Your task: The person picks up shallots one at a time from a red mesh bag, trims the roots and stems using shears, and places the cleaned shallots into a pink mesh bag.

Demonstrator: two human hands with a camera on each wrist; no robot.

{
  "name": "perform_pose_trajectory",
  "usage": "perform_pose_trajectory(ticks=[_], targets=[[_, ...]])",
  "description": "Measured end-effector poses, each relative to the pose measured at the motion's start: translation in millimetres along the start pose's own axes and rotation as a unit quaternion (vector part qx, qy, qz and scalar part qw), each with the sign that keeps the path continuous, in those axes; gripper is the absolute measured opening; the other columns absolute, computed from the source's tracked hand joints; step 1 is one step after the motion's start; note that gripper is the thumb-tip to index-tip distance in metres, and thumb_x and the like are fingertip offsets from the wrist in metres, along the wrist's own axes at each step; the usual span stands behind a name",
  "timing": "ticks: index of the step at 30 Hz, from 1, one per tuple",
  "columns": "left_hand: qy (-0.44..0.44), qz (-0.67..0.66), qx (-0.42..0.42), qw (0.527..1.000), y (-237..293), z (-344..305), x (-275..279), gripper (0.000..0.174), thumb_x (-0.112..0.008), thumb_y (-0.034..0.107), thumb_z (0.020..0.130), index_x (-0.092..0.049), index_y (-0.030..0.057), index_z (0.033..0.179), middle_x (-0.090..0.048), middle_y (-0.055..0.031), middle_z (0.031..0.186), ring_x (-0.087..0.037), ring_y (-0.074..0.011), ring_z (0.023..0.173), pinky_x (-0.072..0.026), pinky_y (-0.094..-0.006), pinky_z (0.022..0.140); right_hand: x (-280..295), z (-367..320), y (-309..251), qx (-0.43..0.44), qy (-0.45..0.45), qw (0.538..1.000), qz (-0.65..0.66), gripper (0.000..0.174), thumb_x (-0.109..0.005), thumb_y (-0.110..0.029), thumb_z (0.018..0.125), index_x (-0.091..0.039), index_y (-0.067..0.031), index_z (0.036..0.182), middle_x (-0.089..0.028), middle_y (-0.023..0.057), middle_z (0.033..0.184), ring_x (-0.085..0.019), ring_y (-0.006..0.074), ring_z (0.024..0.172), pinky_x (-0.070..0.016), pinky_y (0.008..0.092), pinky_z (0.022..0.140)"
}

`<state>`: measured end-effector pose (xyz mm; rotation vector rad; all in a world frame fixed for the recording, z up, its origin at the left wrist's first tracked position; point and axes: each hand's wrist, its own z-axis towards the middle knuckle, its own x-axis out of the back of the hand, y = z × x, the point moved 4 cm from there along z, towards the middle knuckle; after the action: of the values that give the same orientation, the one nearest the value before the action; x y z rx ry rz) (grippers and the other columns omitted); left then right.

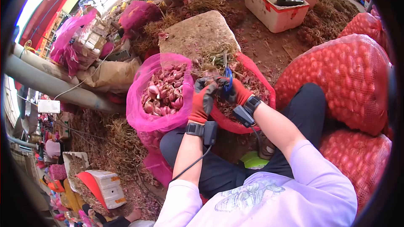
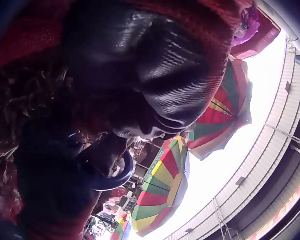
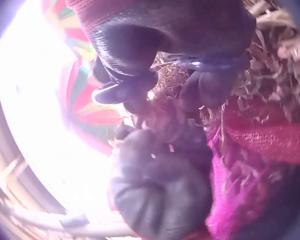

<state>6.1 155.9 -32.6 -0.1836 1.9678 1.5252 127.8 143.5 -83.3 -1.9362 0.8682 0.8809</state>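
The blue-handled scissors (image 1: 227,80) stand nearly upright, their thin blades pointing up and away from the person, and just below them a small reddish shallot (image 3: 162,117) with dry, straw-coloured roots is pinched between dark-tipped gloved fingers (image 1: 209,85).

Both gloved hands meet fingertip to fingertip, forearms bent inward from the elbows. The left hand (image 1: 205,100) curls its fingers into a pinch; the right hand (image 1: 238,92) faces it, fingers curled tight.
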Motion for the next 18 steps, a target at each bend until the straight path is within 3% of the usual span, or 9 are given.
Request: perform_pose_trajectory(ticks=[1,3,6,8,9,12,14,16,18], targets=[[0.018,0.033,0.002,0.999,-3.5,-1.6,-2.1,0.024,-0.062,0.006,0.086,-0.055,0.0038,0.109,-0.061,-0.0031,0.094,-0.060,-0.0124,0.080,-0.0510,-0.0249,0.073,-19.3,-14.7,-0.2,0.041,-0.004,0.998,0.055,0.020,-0.065,-0.020,0.082,-0.065,-0.0003,0.084,-0.063,0.0065,0.067,-0.060,0.0172,0.054,-0.0503,0.0286,0.054],[0.053,0.096,0.006,0.994,-10.3,-8.5,-4.1,0.026,-0.063,0.010,0.087,-0.054,0.0035,0.111,-0.061,-0.0034,0.095,-0.059,-0.0124,0.082,-0.0504,-0.0249,0.075,-10.8,-13.4,-8.6,0.197,-0.037,0.949,-0.244,0.013,-0.064,-0.017,0.081,-0.064,-0.0045,0.083,-0.064,0.0071,0.072,-0.062,0.0186,0.062,-0.0506,0.0279,0.058],[0.051,0.231,-0.014,0.972,-21.1,-3.6,13.3,0.034,-0.065,0.008,0.084,-0.052,0.0017,0.114,-0.061,-0.0056,0.103,-0.059,-0.0134,0.091,-0.0490,-0.0258,0.080,-4.9,-21.5,-8.9,0.237,0.008,0.917,-0.322,0.007,-0.064,-0.011,0.078,-0.063,-0.0046,0.081,-0.062,0.0067,0.071,-0.061,0.0180,0.060,-0.0506,0.0296,0.055],[0.032,0.364,-0.097,0.926,-29.4,0.8,18.4,0.037,-0.066,0.006,0.081,-0.051,0.0012,0.115,-0.060,-0.0068,0.107,-0.058,-0.0144,0.095,-0.0487,-0.0274,0.082,19.5,-3.4,-5.2,0.140,0.085,0.974,-0.158,0.010,-0.066,-0.009,0.077,-0.063,-0.0008,0.081,-0.063,0.0070,0.067,-0.061,0.0178,0.055,-0.0509,0.0311,0.052],[0.013,0.360,-0.115,0.926,-24.7,-4.2,6.6,0.045,-0.066,0.001,0.076,-0.049,0.0005,0.118,-0.059,-0.0086,0.111,-0.057,-0.0162,0.098,-0.0478,-0.0293,0.084,18.7,-3.5,-10.7,0.144,0.090,0.969,-0.180,0.010,-0.066,-0.009,0.077,-0.063,-0.0013,0.081,-0.063,0.0067,0.067,-0.061,0.0177,0.055,-0.0505,0.0311,0.051],[0.149,0.690,-0.327,0.628,-3.9,-31.4,-17.5,0.050,-0.065,-0.002,0.076,-0.047,0.0003,0.122,-0.056,-0.0092,0.115,-0.057,-0.0173,0.099,-0.0472,-0.0301,0.085,16.5,-6.8,-20.0,0.148,0.093,0.963,-0.204,0.011,-0.067,-0.011,0.077,-0.063,-0.0025,0.082,-0.062,0.0059,0.067,-0.061,0.0173,0.054,-0.0492,0.0309,0.049],[0.160,0.558,-0.295,0.759,6.0,-30.1,-13.7,0.051,-0.066,0.000,0.078,-0.046,0.0026,0.125,-0.056,-0.0076,0.113,-0.058,-0.0176,0.095,-0.0480,-0.0276,0.082,17.6,-6.4,-24.2,0.145,0.075,0.972,-0.166,0.014,-0.068,-0.014,0.078,-0.064,-0.0026,0.084,-0.061,0.0052,0.067,-0.060,0.0167,0.054,-0.0481,0.0305,0.048],[0.110,0.220,-0.133,0.960,23.3,-29.9,-18.8,0.047,-0.065,0.002,0.080,-0.047,0.0037,0.123,-0.057,-0.0065,0.109,-0.059,-0.0176,0.091,-0.0489,-0.0263,0.080,25.6,-8.6,-33.2,0.138,0.034,0.952,-0.270,0.027,-0.067,-0.028,0.083,-0.065,-0.0052,0.098,-0.059,0.0016,0.067,-0.054,0.0118,0.050,-0.0434,0.0266,0.045],[0.156,0.088,-0.129,0.975,-6.4,-24.6,36.8,0.035,-0.063,0.001,0.082,-0.051,0.0068,0.114,-0.058,-0.0038,0.099,-0.059,-0.0151,0.081,-0.0509,-0.0267,0.074,15.2,-34.9,-38.1,0.097,0.020,0.925,-0.366,0.035,-0.064,-0.036,0.086,-0.065,-0.0076,0.105,-0.056,-0.0008,0.066,-0.050,0.0089,0.048,-0.0408,0.0241,0.043]])
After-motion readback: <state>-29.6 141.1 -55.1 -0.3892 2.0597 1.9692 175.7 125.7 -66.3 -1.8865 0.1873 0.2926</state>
